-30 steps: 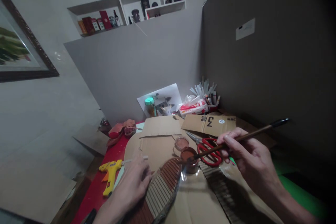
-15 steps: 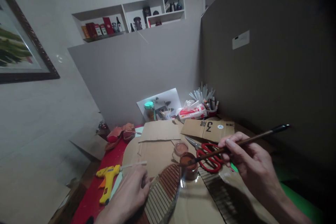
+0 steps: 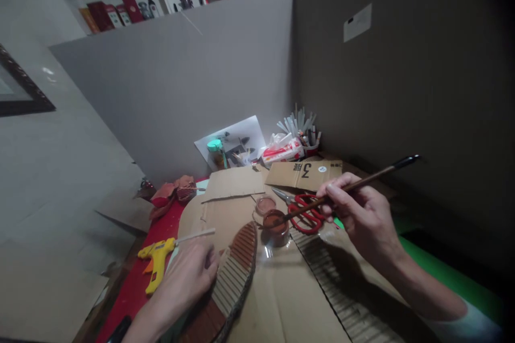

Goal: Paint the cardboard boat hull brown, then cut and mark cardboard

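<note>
My right hand (image 3: 360, 214) grips a long dark-handled paintbrush (image 3: 364, 180), its tip dipped into a small jar of reddish-brown paint (image 3: 276, 225). My left hand (image 3: 187, 278) presses flat on the left side of a ribbed corrugated cardboard piece (image 3: 233, 273), which is partly painted reddish-brown at its top and bottom ends. The jar's lid (image 3: 264, 204) lies just behind the jar. Red-handled scissors (image 3: 301, 214) lie under the brush shaft.
A yellow glue gun (image 3: 155, 260) rests on the red mat (image 3: 132, 295) at the left. Flat cardboard sheets (image 3: 306, 174) cover the table. A cup of glue sticks (image 3: 303, 134), a tissue pack (image 3: 281, 151) and a green-lidded jar (image 3: 216, 153) stand at the back. A tall cardboard wall (image 3: 402, 75) rises at right.
The view has tilted down and swung right. My right hand keeps the brush tip in the paint jar; my left hand stays on the ribbed cardboard.
</note>
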Demonstrator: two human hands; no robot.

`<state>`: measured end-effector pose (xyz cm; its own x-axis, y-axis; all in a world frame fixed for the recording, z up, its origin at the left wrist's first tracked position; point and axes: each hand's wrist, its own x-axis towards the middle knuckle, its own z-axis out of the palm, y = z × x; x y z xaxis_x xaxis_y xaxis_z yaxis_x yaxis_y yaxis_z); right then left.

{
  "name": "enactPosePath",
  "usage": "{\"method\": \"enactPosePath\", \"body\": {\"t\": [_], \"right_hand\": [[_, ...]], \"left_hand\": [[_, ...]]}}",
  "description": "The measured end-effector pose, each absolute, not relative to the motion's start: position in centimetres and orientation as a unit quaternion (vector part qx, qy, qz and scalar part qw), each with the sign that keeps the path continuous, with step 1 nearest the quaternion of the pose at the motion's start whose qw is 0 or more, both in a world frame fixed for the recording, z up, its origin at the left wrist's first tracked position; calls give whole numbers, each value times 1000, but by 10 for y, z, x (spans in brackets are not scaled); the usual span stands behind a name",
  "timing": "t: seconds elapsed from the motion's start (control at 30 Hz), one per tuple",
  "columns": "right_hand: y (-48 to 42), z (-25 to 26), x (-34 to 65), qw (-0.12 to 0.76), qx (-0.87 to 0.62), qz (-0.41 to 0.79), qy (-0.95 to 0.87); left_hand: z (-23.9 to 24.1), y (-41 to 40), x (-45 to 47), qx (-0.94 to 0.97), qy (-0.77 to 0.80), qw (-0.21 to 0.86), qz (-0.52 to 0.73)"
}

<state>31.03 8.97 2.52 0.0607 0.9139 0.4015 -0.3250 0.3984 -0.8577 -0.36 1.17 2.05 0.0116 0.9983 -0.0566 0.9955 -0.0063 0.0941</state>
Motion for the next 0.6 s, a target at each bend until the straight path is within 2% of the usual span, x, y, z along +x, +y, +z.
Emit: {"method": "enactPosePath", "body": {"t": [0.43, 0.6], "right_hand": [[90, 27, 312, 668, -279, 448, -525], [85, 32, 309, 681, -283, 417, -530]], "left_hand": [[25, 25, -15, 691, 712, 109, 60], [33, 13, -21, 712, 685, 51, 145]]}}
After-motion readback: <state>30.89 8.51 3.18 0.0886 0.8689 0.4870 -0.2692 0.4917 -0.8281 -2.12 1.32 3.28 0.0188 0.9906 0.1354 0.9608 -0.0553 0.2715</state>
